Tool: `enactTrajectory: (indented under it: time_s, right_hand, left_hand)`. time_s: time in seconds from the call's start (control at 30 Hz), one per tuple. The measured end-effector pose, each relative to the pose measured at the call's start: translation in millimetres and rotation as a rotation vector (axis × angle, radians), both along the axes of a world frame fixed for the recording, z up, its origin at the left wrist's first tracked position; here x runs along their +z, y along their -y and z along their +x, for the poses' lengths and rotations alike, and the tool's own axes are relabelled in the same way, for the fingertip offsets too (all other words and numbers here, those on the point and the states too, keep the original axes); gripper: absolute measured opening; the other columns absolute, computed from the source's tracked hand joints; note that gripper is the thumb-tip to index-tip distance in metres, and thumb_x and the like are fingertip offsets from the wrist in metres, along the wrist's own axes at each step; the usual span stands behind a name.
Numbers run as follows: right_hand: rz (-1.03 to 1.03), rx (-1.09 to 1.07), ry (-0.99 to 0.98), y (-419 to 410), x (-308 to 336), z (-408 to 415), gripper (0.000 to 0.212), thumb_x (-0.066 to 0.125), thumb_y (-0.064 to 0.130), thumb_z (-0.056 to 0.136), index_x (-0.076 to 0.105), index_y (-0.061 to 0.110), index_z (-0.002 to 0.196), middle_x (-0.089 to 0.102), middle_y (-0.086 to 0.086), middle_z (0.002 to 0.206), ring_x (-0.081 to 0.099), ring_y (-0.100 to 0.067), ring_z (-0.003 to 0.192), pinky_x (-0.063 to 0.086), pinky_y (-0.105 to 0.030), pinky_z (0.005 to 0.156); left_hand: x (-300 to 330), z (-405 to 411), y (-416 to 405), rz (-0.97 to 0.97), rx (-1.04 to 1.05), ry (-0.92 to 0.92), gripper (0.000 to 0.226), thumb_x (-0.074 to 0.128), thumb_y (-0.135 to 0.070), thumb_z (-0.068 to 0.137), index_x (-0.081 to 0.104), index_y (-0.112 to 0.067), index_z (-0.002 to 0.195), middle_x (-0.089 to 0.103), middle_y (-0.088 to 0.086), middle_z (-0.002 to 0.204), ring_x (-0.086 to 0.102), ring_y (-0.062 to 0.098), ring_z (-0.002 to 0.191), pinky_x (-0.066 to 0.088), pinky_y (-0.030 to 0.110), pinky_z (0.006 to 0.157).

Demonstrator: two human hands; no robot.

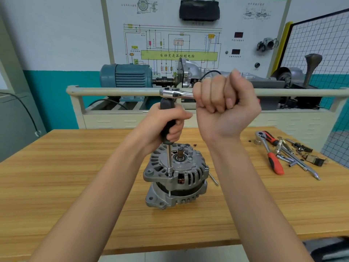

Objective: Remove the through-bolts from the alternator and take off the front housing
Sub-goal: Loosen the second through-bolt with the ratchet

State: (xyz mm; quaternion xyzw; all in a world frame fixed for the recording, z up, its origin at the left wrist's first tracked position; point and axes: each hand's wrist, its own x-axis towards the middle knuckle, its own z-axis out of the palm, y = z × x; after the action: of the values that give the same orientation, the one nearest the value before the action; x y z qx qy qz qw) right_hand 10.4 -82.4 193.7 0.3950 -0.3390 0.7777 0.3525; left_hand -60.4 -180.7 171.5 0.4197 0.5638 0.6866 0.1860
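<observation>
A person works a through-bolt (169, 193) loose on an alternator (174, 176) standing on the wooden surface (75, 176) directly below both hands.

The left hand (166, 125) is wrapped around the black grip of a long extension driver (169, 159), steadying its socket on the bolt head at the housing's near edge; the right hand (222, 103), fisted on the ratchet handle (176, 93), supplies the turn. Done well, the shaft stays vertical and seated, with short, even swings so the unclamped alternator does not tip. Spare ratchets (270, 152) lie right of the right hand.
</observation>
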Motion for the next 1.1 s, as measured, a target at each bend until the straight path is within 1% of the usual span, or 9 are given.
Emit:
enactTrajectory:
  time_s: [0.13, 0.27, 0.4, 0.53, 0.63, 0.7, 0.8, 0.97, 1.1]
  right_hand:
    - [-0.284, 0.405, 0.185, -17.3, 1.7, -12.7, 0.047, 0.040, 0.015, 0.081, 0.033, 0.017, 0.035, 0.024, 0.004, 0.031, 0.010, -0.012, 0.039, 0.019, -0.023, 0.042]
    - [-0.396, 0.430, 0.200, -20.7, 1.3, -19.5, 0.047, 0.041, 0.015, 0.081, 0.033, 0.016, 0.035, 0.024, 0.004, 0.030, 0.009, -0.011, 0.038, 0.018, -0.021, 0.041]
    - [-0.312, 0.246, 0.144, -13.0, 0.2, -9.8, 0.049, 0.039, 0.013, 0.083, 0.033, 0.018, 0.035, 0.025, 0.005, 0.032, 0.011, -0.012, 0.039, 0.020, -0.022, 0.041]
    - [-0.068, -0.140, -0.040, 11.3, -3.9, 1.0, 0.050, 0.035, 0.006, 0.087, 0.032, 0.025, 0.041, 0.033, 0.008, 0.037, 0.021, -0.008, 0.037, 0.023, -0.025, 0.045]
    - [0.037, -0.530, -0.127, 34.8, -11.6, 4.0, 0.039, 0.047, 0.011, 0.082, 0.040, 0.021, 0.045, 0.036, 0.008, 0.046, 0.028, -0.010, 0.039, 0.023, -0.026, 0.047]
    - [0.053, -0.566, -0.131, 39.9, -11.6, 2.8, 0.038, 0.046, 0.012, 0.081, 0.036, 0.021, 0.046, 0.036, 0.009, 0.047, 0.027, -0.009, 0.040, 0.021, -0.027, 0.047]
    - [-0.007, -0.305, -0.118, 26.0, -4.5, 1.1, 0.046, 0.040, 0.004, 0.083, 0.035, 0.025, 0.042, 0.029, 0.008, 0.038, 0.024, -0.007, 0.036, 0.017, -0.025, 0.046]
    - [-0.244, 0.276, 0.110, -10.7, 2.5, -4.7, 0.050, 0.037, 0.013, 0.083, 0.033, 0.018, 0.033, 0.021, 0.003, 0.030, 0.009, -0.012, 0.037, 0.019, -0.021, 0.042]
    - [-0.388, 0.446, 0.187, -21.9, 3.7, -15.0, 0.048, 0.039, 0.016, 0.080, 0.033, 0.015, 0.033, 0.025, 0.003, 0.028, 0.008, -0.010, 0.037, 0.016, -0.020, 0.041]
  left_hand:
    - [2.5, -4.2, 3.0, -0.001, -0.226, 0.049, 0.030, 0.065, -0.017, 0.069, 0.044, -0.016, 0.046, 0.035, -0.003, 0.036, 0.030, 0.008, 0.028, 0.027, 0.013, 0.036]
    - [3.5, -2.0, -5.0, -0.016, -0.225, 0.155, 0.044, 0.056, -0.015, 0.080, 0.039, -0.018, 0.040, 0.026, -0.007, 0.029, 0.020, 0.003, 0.022, 0.017, 0.011, 0.031]
    - [1.7, 5.4, -11.1, 0.023, 0.063, 0.130, 0.050, 0.052, -0.009, 0.089, 0.036, -0.019, 0.042, 0.024, -0.006, 0.032, 0.016, 0.006, 0.025, 0.015, 0.011, 0.033]
    - [0.8, 16.4, -21.5, 0.061, 0.376, 0.122, 0.042, 0.052, -0.003, 0.086, 0.033, -0.016, 0.052, 0.025, -0.006, 0.034, 0.016, 0.009, 0.028, 0.016, 0.012, 0.035]
    - [1.6, 22.0, -24.0, 0.016, 0.524, 0.014, 0.032, 0.051, -0.010, 0.086, 0.035, -0.017, 0.059, 0.035, -0.010, 0.035, 0.028, 0.005, 0.030, 0.025, 0.016, 0.031]
    - [1.1, 21.1, -22.0, 0.041, 0.539, 0.036, 0.030, 0.051, -0.009, 0.085, 0.037, -0.017, 0.060, 0.036, -0.011, 0.037, 0.029, 0.005, 0.034, 0.026, 0.017, 0.033]
    - [0.3, 14.7, -14.6, 0.060, 0.376, 0.075, 0.037, 0.053, 0.001, 0.081, 0.036, -0.014, 0.052, 0.029, -0.004, 0.036, 0.020, 0.011, 0.033, 0.019, 0.015, 0.036]
    - [5.8, 0.8, -1.4, -0.030, -0.073, 0.045, 0.032, 0.057, -0.011, 0.076, 0.047, -0.015, 0.046, 0.036, -0.001, 0.038, 0.028, 0.011, 0.031, 0.026, 0.017, 0.036]
    - [7.6, -1.0, -4.4, -0.069, -0.292, 0.114, 0.039, 0.053, -0.011, 0.077, 0.041, -0.016, 0.040, 0.029, -0.006, 0.031, 0.022, 0.004, 0.023, 0.018, 0.011, 0.031]
